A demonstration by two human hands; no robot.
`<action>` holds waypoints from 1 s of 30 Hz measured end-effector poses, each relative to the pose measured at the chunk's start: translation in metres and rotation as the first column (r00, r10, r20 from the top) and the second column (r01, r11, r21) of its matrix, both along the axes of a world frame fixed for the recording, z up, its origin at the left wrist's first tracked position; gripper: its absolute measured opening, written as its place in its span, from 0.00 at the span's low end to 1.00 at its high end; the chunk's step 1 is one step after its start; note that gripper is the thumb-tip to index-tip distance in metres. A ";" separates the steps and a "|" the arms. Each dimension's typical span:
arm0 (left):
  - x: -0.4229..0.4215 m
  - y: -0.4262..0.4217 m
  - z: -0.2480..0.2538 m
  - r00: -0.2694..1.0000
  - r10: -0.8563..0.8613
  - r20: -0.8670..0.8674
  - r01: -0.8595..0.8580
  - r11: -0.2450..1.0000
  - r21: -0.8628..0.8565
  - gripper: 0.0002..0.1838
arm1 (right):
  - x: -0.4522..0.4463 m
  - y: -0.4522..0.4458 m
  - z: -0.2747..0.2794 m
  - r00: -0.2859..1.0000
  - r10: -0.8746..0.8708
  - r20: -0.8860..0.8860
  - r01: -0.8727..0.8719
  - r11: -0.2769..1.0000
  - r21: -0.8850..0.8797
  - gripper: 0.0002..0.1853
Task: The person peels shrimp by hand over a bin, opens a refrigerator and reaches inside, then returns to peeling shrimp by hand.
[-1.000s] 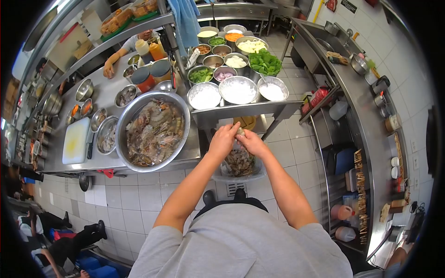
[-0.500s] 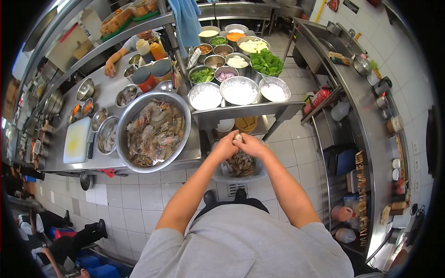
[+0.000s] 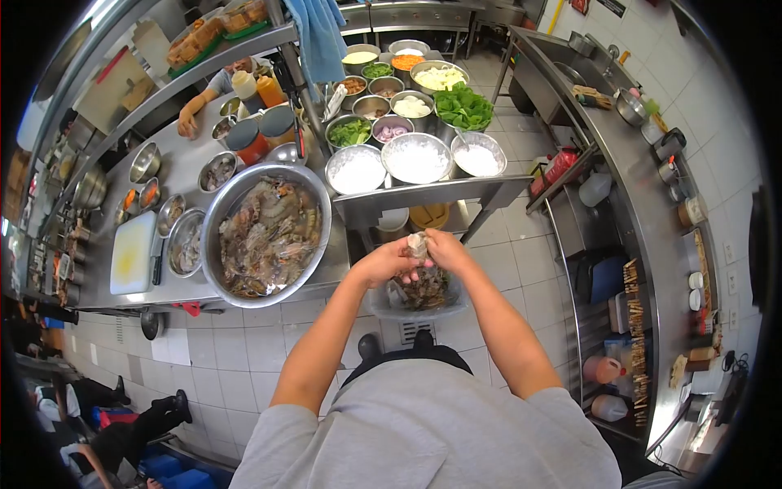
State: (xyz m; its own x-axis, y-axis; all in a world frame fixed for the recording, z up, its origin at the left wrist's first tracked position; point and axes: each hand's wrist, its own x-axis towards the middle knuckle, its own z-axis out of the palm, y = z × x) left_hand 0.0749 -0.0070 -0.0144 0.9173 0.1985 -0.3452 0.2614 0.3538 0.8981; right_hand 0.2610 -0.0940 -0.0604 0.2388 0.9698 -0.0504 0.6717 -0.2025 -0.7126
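Between my two hands is a small pale shrimp, held over a lined bin. My left hand is turned partly palm up, its fingers curled round the shrimp's left side. The fingers of my right hand pinch it from the right. Beneath them, the clear-lined bin holds a heap of brownish shells and heads. To the left, a big metal bowl on the counter is filled with whole raw shrimp in liquid. A smaller metal bowl beside it holds pale pieces that look like peeled shrimp.
A white cutting board and a knife lie left on the steel counter. Ahead stand bowls of white powder and lettuce. A shelving counter runs along the right. Another person's hand rests at the counter's far side.
My hands have moved slightly apart. The left has turned more palm up, so more of the shrimp shows. The view has shifted slightly.
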 end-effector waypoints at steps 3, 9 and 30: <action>-0.005 -0.004 0.014 0.994 0.053 0.095 -0.035 0.984 -0.177 0.28 | 0.002 0.000 -0.014 0.988 -0.056 -0.142 0.061 0.998 0.027 0.16; -0.007 -0.003 0.003 0.981 0.132 0.143 -0.097 0.969 -0.229 0.35 | 0.011 -0.011 -0.037 0.985 -0.171 0.005 0.169 0.969 -0.179 0.17; 0.032 -0.007 -0.055 0.703 0.711 0.014 -0.642 0.642 -0.419 0.11 | -0.034 -0.015 0.019 0.977 -0.128 -0.169 0.173 0.940 0.293 0.19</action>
State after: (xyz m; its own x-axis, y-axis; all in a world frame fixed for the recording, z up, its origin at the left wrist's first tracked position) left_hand 0.1066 -0.0138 -0.0690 0.6232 0.6815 -0.3836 -0.3195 0.6695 0.6706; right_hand 0.2272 -0.1088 -0.0410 0.3954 0.8974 0.1960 0.5347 -0.0514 -0.8435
